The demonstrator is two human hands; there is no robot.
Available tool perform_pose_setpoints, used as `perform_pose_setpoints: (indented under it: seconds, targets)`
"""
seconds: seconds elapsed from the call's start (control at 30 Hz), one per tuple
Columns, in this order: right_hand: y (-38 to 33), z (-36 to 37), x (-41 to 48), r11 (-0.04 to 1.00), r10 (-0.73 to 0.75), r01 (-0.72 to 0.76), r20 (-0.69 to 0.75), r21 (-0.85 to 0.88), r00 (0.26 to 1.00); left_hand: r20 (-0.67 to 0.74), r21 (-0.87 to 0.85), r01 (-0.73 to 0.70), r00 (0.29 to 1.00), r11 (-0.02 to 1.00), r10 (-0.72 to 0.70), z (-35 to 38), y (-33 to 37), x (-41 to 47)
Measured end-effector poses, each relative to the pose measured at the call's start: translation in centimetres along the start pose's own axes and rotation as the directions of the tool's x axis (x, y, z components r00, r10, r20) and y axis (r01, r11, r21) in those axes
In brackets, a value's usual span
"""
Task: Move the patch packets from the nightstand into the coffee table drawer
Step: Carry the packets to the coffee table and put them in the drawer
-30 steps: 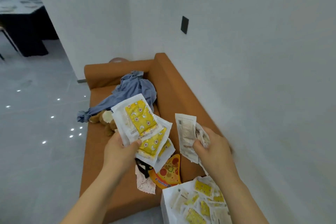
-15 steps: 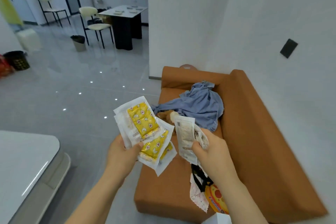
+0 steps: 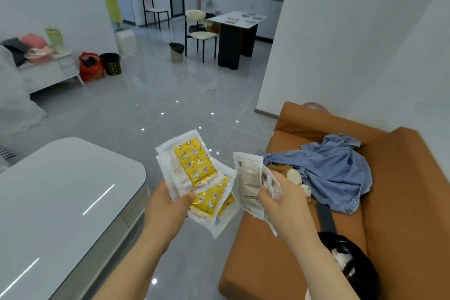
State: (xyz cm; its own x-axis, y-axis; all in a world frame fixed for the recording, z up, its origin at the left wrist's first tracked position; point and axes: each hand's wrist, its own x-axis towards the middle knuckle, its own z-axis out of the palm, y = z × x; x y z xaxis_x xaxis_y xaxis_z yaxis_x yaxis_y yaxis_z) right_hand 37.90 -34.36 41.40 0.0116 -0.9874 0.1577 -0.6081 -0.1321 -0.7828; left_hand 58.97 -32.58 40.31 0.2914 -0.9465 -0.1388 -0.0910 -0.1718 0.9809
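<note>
I judged it mid-carry: my left hand [image 3: 168,208] gripped yellow patch packets [image 3: 194,165], my right hand [image 3: 288,204] pinched pale packets [image 3: 248,178], both right of the coffee table [image 3: 60,190]; its drawer [image 3: 133,210] likely needed opening next.

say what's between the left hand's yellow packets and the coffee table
Head view: only glossy grey floor lies between the yellow patch packets and the white coffee table.

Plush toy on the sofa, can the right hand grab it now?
Probably not: the right hand grips patch packets, so no fingers are free, and a blue shirt drapes over part of the plush toy.
</note>
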Motion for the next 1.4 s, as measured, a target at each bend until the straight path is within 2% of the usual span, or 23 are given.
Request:
perform_pose_setpoints:
  seconds: [0.2,0.57,0.8,1.17,1.4]
  targets:
    - [-1.4,4.0,5.6,0.998,-0.058,0.058,0.074,0.005,0.996,-0.069,0.004,-0.002,0.998,1.000,0.002,-2.3,0.0,5.1]
    - [-2.4,9.2,20.9,0.994,-0.101,0.094,0.169,0.050,0.980,-0.188,0.021,0.045,0.981,0.999,-0.041,-3.0,2.1,18.7]
    - [-3.4,13.2,28.8,0.992,-0.128,0.129,0.214,0.010,0.969,-0.242,0.014,0.080,0.967,0.997,-0.074,-4.8,1.7,26.5]
    - [-7.6,22.6,40.8,0.991,-0.119,0.128,0.252,-0.023,0.960,-0.248,-0.073,0.122,0.959,0.990,-0.137,-10.8,2.4,41.3]
    - [-9.2,27.3,47.7,0.995,-0.088,0.097,0.249,-0.025,0.964,-0.228,-0.076,0.102,0.967,0.992,-0.116,-13.5,3.4,49.8]
